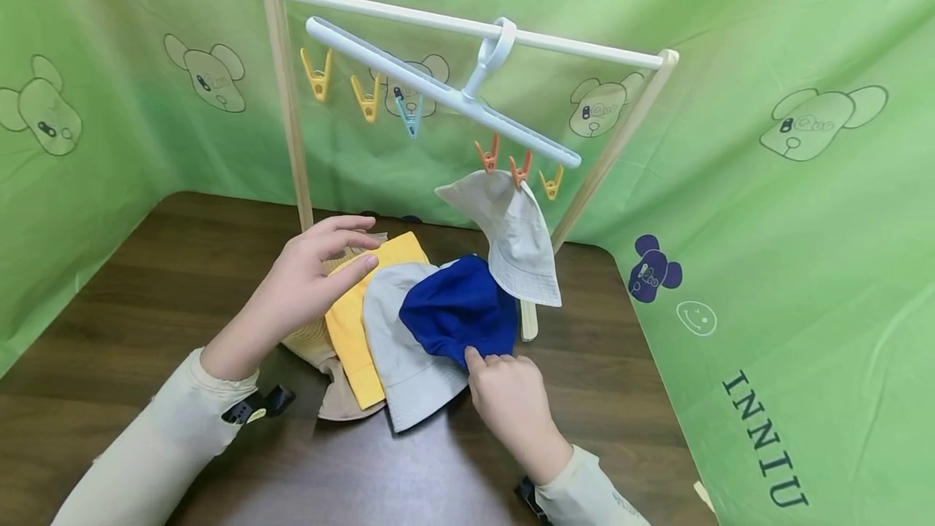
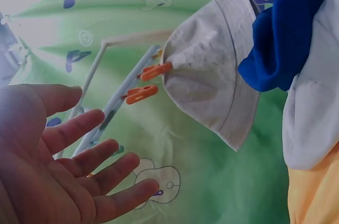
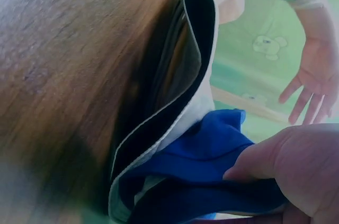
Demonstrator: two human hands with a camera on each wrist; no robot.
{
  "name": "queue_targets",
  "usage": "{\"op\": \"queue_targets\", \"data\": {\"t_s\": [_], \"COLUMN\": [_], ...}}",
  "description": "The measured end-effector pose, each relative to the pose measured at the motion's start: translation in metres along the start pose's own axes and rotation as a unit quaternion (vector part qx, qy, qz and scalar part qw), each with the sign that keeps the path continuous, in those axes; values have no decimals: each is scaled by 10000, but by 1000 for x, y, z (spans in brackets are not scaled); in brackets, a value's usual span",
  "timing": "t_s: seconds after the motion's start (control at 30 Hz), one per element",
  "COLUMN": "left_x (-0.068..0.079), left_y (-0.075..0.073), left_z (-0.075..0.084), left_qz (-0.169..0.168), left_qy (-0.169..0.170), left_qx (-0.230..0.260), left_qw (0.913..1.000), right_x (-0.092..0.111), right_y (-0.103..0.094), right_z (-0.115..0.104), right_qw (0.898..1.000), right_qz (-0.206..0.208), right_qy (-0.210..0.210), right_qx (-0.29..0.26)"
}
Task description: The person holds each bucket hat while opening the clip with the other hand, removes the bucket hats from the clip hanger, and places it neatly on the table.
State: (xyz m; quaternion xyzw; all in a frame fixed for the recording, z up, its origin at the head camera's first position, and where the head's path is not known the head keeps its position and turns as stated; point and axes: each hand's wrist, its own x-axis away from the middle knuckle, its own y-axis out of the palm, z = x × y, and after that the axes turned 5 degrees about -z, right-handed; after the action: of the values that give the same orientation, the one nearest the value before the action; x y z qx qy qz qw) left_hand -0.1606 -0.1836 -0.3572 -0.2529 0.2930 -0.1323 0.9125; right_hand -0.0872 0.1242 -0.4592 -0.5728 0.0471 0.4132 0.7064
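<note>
My right hand [image 1: 511, 400] pinches the near edge of a blue hat [image 1: 460, 307] between thumb and fingers; in the right wrist view the thumb lies on the blue cloth [image 3: 206, 155]. The blue hat lies over a light grey bucket hat [image 1: 420, 392] on a pile of hats. My left hand [image 1: 310, 274] hovers over the pile's left side, fingers spread and holding nothing; the left wrist view shows its open palm [image 2: 58, 181]. Beyond the blue hat, an off-white bucket hat [image 1: 519, 238] hangs from an orange clothespin [image 1: 520, 169], with another orange clothespin [image 1: 488, 154] close by its top.
A pale blue hanger [image 1: 438, 92] hooks over the white rod [image 1: 394, 13] of a wooden stand [image 1: 286, 104]. Yellow clothespins [image 1: 368, 98] and a blue one [image 1: 411, 116] dangle from it. A yellow hat [image 1: 358, 347] and a beige hat [image 1: 343, 396] lie on the brown table [image 1: 131, 307]. Green cloth [image 1: 803, 266] surrounds everything.
</note>
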Motion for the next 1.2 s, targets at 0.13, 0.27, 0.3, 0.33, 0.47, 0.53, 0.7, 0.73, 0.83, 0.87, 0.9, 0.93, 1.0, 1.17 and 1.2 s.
{"op": "queue_targets", "data": {"t_s": [0.13, 0.27, 0.3, 0.33, 0.47, 0.53, 0.7, 0.73, 0.83, 0.87, 0.9, 0.93, 1.0, 1.17, 1.2], "left_x": [6, 9, 9, 10, 11, 12, 13, 14, 14, 15, 15, 15, 15, 16, 16], "left_y": [-1, -1, -1, -1, -3, -4, -8, -8, -10, -11, -12, -13, -16, -25, -26], "left_z": [-5, -12, -14, -15, -20, -22, -23, -23, -23, -24, -24, -24, -25, -25, -25], "left_qz": [164, 179, 167, 156, 197, 231, 226, 224, 234, 245, 257, 271, 303, 433, 458], "left_qy": [-15, -173, -190, -178, -59, -50, -126, -120, -108, -120, -134, -154, -201, -249, -245], "left_qx": [-31, 21, 35, 34, -4, -39, -71, -76, -101, -103, -114, -129, -116, 54, 95], "left_qw": [9999, 9997, 9997, 9997, 9998, 9997, 9996, 9996, 9996, 9996, 9995, 9994, 9993, 9987, 9986], "right_x": [-2, -3, -3, -4, -6, -6, -7, -8, -11, -12, -13, -14, -15, -16, -16], "right_y": [4, 9, 10, 12, 15, 17, 24, 25, 30, 31, 33, 35, 39, 45, 45], "right_z": [1, 4, 5, 6, 9, 11, 14, 15, 19, 21, 22, 25, 29, 39, 40], "right_qw": [9999, 9996, 9995, 9993, 9991, 9990, 9984, 9984, 9987, 9988, 9989, 9990, 9991, 9993, 9993], "right_qz": [-86, -241, -279, -312, -364, -383, -475, -479, -430, -409, -383, -361, -331, -245, -223], "right_qy": [-93, -150, -165, -176, -195, -193, -161, -149, -127, -124, -118, -112, -80, -8, -46], "right_qx": [-47, 18, 42, 64, 116, 158, 270, 274, 256, 233, 225, 236, 241, 291, 285]}}
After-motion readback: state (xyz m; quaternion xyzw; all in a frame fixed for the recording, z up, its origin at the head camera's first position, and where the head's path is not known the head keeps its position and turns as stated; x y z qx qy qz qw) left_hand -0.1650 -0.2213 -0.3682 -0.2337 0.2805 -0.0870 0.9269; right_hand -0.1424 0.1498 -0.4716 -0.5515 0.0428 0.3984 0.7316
